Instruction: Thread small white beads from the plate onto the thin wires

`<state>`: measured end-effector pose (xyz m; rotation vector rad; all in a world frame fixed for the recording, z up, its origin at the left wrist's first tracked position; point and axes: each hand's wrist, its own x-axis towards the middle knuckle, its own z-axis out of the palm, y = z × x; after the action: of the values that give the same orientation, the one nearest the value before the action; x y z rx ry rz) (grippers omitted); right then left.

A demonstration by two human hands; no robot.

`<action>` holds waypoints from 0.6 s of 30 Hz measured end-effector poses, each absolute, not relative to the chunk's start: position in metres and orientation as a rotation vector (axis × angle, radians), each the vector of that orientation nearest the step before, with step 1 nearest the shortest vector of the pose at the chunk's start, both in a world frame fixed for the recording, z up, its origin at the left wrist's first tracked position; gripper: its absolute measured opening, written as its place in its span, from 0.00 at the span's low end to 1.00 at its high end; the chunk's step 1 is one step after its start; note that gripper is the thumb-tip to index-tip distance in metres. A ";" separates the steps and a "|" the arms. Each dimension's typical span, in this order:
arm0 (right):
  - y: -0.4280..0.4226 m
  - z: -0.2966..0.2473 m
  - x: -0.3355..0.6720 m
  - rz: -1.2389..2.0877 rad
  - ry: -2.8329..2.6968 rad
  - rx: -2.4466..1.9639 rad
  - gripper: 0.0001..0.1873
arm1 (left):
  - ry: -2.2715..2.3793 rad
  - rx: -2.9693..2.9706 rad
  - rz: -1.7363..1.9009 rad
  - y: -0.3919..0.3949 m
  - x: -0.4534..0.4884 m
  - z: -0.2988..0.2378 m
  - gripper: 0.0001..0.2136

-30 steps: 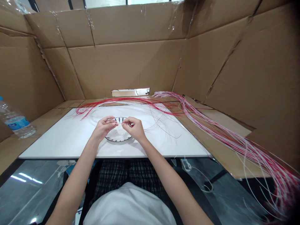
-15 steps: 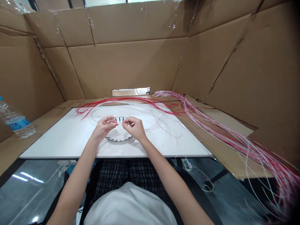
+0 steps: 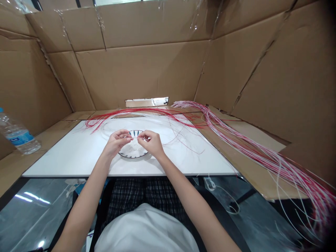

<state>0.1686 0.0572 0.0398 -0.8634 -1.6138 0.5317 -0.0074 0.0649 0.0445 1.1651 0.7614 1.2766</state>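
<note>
My left hand (image 3: 115,142) and my right hand (image 3: 151,142) meet above a round white plate (image 3: 133,156) with a black-striped rim. Their fingertips pinch what looks like a thin wire (image 3: 134,138), too fine to follow. The hands hide the middle of the plate, and a pale, translucent tangle lies in its bowl. A long bundle of red and white wires (image 3: 262,157) spreads over the cardboard on the right. Its red strands (image 3: 131,112) curve along the far edge of the white board (image 3: 65,162).
Cardboard walls (image 3: 141,73) surround the white board on three sides, with a small gap at the back. A plastic water bottle (image 3: 18,136) lies at the far left. A white cable (image 3: 223,196) shows below the front edge, above the glossy floor.
The view has tipped slightly. My hands stay pinched together over the plate, and the wires lie as before.
</note>
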 end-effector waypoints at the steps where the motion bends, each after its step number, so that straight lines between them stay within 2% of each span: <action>1: 0.057 0.040 0.168 0.531 -1.617 -0.862 0.05 | 0.769 1.172 1.276 0.065 -0.007 0.044 0.17; 10: 0.058 0.039 0.168 0.518 -1.645 -0.842 0.05 | 0.767 1.268 1.302 0.067 -0.006 0.041 0.15; 18: 0.059 0.037 0.168 0.516 -1.642 -0.857 0.05 | 0.860 1.398 1.369 0.069 -0.005 0.038 0.17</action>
<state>0.1677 0.0594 0.0373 -0.8571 -1.6416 0.5160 -0.0051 0.0689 0.0378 1.3978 0.8596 1.3694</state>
